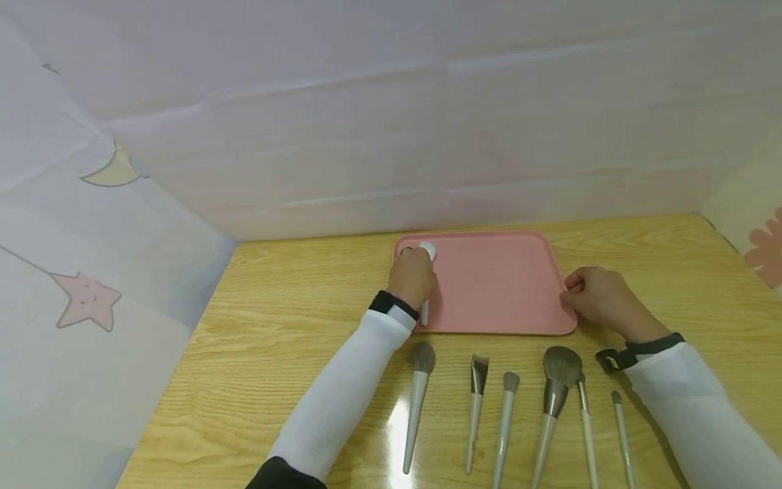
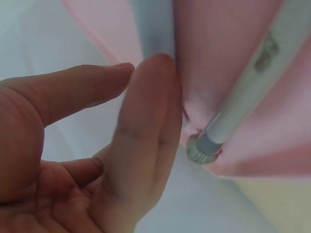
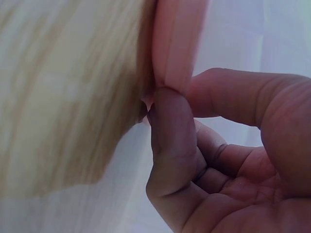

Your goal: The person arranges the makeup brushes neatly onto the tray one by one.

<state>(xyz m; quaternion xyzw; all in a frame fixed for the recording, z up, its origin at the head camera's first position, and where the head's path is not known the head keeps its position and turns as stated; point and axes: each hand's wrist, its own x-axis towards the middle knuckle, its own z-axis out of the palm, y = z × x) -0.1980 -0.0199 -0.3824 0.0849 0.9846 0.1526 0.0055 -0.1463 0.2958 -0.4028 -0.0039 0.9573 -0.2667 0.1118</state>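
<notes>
The left hand (image 1: 412, 276) covers most of the white brush (image 1: 425, 282).

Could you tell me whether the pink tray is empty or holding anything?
Not empty: one white-handled makeup brush lies along the pink rectangular tray's left side beneath the left hand.

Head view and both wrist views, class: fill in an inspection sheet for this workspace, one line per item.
Surface: wooden table, glossy.
Job's things: pink tray flat on the table; one brush lying in it by its left edge.
Clutter: six makeup brushes in a row in front of the tray.
Grippers: left hand over the brush, fingers straight; right hand pinches the tray's right rim.
Cables: nothing seen.
Surroundings: pale fabric walls with moon and star prints.
</notes>
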